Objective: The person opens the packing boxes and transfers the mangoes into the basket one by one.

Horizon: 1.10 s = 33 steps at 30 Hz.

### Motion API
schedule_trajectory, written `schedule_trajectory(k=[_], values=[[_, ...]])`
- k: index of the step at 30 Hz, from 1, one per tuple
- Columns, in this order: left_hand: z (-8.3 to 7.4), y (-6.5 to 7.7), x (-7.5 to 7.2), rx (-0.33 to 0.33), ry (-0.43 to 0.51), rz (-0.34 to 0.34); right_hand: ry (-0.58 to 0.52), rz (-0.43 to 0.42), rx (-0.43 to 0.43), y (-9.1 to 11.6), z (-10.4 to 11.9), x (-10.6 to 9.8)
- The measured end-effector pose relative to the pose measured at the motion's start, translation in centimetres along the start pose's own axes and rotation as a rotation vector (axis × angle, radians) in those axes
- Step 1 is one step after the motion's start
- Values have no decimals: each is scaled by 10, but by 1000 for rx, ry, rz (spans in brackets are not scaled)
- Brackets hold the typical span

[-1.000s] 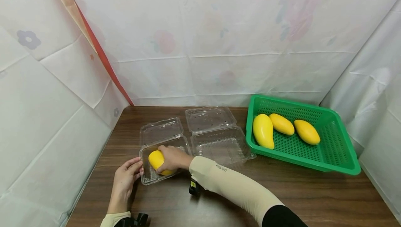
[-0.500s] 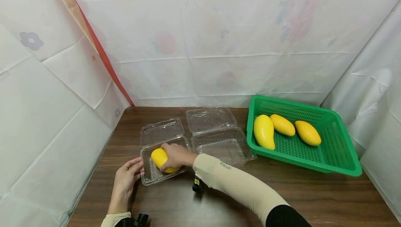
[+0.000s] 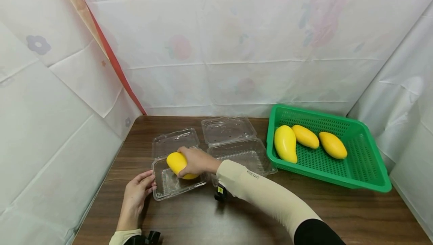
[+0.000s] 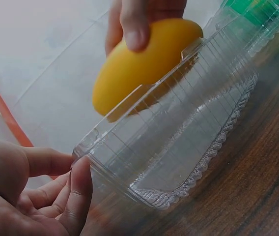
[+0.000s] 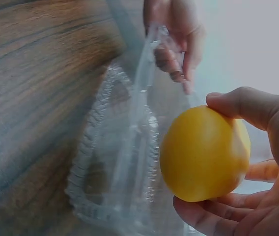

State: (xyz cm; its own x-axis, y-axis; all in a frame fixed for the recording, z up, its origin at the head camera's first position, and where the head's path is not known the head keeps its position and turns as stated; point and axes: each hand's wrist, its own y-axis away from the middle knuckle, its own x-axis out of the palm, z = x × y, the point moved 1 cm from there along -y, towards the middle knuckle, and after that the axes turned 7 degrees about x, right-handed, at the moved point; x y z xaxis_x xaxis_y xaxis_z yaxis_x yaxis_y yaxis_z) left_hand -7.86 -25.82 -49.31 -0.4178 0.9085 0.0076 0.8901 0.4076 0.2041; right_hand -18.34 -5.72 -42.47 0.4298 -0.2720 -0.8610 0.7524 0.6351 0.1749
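My right hand (image 3: 196,161) grips a yellow mango (image 3: 176,162) from above, over the left clear plastic clamshell box (image 3: 165,192). In the left wrist view the mango (image 4: 149,69) hangs at the height of the box's rim, with much of the tray under it bare. Thumb and fingers wrap the mango (image 5: 203,152) in the right wrist view. My left hand (image 3: 135,192) pinches the left edge of that box between thumb and fingertips; the left wrist view shows this hand (image 4: 36,191) at the box corner. The box's lid (image 3: 176,141) lies folded back behind it.
A second open clamshell box (image 3: 241,155) stands to the right, its lid (image 3: 228,130) laid back. Beside it is a green basket (image 3: 324,173) holding a larger mango (image 3: 285,143) and two smaller mangoes (image 3: 305,136). White sheeting (image 3: 236,49) walls the wooden table (image 3: 189,222).
The mango in my right hand has come up from the box's floor and shifted a little back and to the right. My left hand keeps its place on the box edge.
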Motion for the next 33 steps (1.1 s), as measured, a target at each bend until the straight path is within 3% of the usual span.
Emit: schedule_trajectory(k=[16,33], values=[[1,-4,-2,16,55,-12,-20,-18,-36,14,-11,-62],[0,-2,-4,14,55,-16,-144,-123,27,39,-74,-116]])
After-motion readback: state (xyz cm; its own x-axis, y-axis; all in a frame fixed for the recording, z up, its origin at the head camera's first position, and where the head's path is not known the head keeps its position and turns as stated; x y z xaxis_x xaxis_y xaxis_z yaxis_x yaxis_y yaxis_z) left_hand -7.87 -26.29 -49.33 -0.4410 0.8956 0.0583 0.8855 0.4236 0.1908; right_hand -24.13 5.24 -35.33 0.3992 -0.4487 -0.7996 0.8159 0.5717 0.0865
